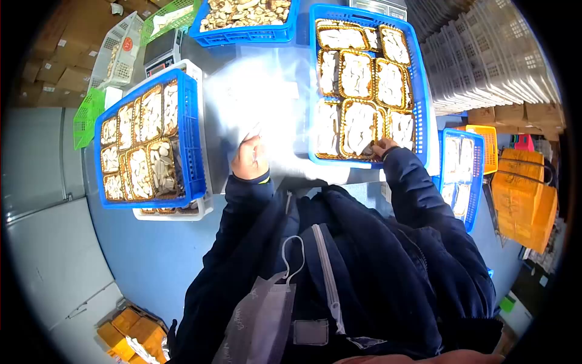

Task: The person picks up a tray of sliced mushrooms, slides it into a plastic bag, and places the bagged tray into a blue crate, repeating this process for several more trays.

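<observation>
My left hand (pixel 250 159) is over the front edge of the metal table, beside a clear plastic sheet or bag (pixel 260 97) washed out by glare; its fingertips are lost in the brightness. My right hand (pixel 382 147) is at the front right part of a blue crate (pixel 426 91), its curled fingers at the rim of a golden-edged tray (pixel 359 128) of pale sliced pieces. Whether the fingers pinch the rim or something small is too small to tell. More such trays fill this crate in rows.
Another blue crate (pixel 193 139) of filled trays stands on the left. Behind are a blue crate (pixel 242 36) of loose mushrooms and a scale (pixel 162 57). White crates (pixel 485 60) are stacked at the right, near a smaller blue crate (pixel 477 182) and orange boxes (pixel 522 200).
</observation>
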